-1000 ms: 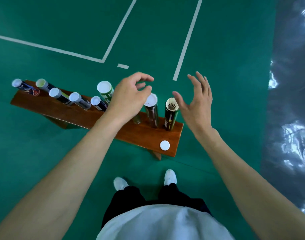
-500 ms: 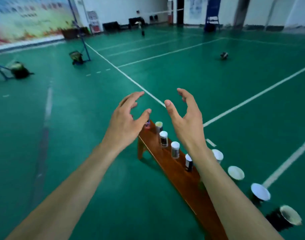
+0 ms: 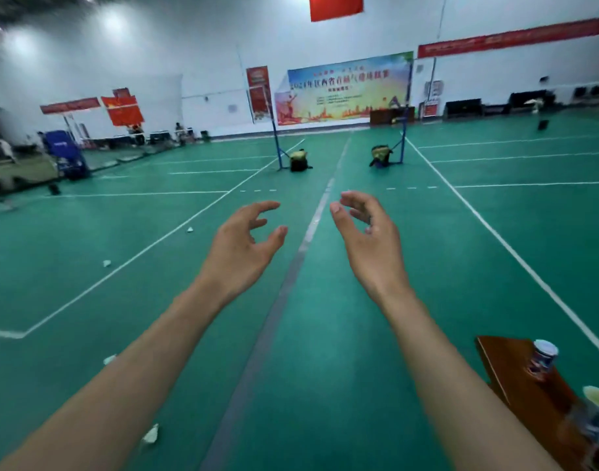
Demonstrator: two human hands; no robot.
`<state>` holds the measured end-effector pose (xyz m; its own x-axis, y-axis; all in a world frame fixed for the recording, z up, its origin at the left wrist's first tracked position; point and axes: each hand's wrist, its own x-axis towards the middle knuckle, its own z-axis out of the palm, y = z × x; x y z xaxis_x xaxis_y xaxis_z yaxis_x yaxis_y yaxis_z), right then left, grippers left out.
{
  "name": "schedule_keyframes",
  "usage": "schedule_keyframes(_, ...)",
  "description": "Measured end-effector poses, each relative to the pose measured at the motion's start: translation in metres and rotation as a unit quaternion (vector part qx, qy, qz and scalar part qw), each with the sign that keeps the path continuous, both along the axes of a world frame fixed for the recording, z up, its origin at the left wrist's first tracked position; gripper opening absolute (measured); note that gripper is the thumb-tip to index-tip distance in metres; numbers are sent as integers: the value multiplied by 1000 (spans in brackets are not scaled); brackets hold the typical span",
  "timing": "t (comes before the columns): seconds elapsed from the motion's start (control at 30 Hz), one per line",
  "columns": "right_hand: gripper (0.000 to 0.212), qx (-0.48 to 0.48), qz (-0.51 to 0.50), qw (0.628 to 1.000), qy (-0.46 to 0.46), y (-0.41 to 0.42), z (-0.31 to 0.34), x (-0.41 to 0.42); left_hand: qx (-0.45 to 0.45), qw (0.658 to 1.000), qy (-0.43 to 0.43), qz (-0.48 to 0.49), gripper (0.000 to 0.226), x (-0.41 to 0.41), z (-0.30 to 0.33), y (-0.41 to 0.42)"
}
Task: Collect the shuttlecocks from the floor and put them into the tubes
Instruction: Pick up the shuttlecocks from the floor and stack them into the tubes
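Landmark: the wooden counter (image 3: 515,372), glossy reddish-brown, at lower right. On it stand cylindrical tubes; the nearest (image 3: 597,407) shows a pale green round top, and one beyond (image 3: 543,360) has a white cap and printed wall. Left of the counter, on the smooth green floor (image 3: 342,368), small white feathered shuttlecocks lie apart: one nearest (image 3: 151,435), one farther (image 3: 109,359), another (image 3: 106,263), the farthest (image 3: 189,229). Left hand (image 3: 238,248) and right hand (image 3: 369,239) hang above the floor, each grip apart, fingers loosely curved, holding nothing.
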<state>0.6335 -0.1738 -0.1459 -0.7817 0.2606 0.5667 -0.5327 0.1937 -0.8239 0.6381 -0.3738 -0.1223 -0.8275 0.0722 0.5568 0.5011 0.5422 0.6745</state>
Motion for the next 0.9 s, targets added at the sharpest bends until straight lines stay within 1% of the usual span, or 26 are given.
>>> schedule_keyframes(0.1,32,-38,61,997,-31,-36,-6,-56,59,997,-18,39,33,-39,-12,-28)
schedule_keyframes(0.2,17,-47,111,991,-50,-64,-15,-117,85,992,-23,86,31,-87,-30,-47)
schedule_keyframes(0.23,15,-50,132,989,-53,-73,-19,-142,90,991,-27,99,31,-107,-36,-55)
schedule_keyframes(0.37,25,-59,190,978,-57,-97,-29,-232,134,977,-42,163,28,-181,-54,-83)
schedule_keyframes(0.47,22,-59,237,968,-60,-120,-38,-306,176,956,-43,230,25,-233,-63,-109)
schedule_keyframes(0.57,18,-41,309,947,-84,-165,-46,-382,186,930,-45,315,25,-277,-71,-148)
schedule_keyframes(0.67,17,-38,385,916,-105,-224,-54,-429,160,909,-60,381,25,-293,-74,-195)
schedule_keyframes(0.77,15,-24,452,884,-117,-283,-68,-453,135,886,-85,435,24,-296,-78,-244)
schedule_keyframes(0.9,13,16,519,845,-127,-360,-86,-479,135,863,-97,476,23,-302,-93,-314)
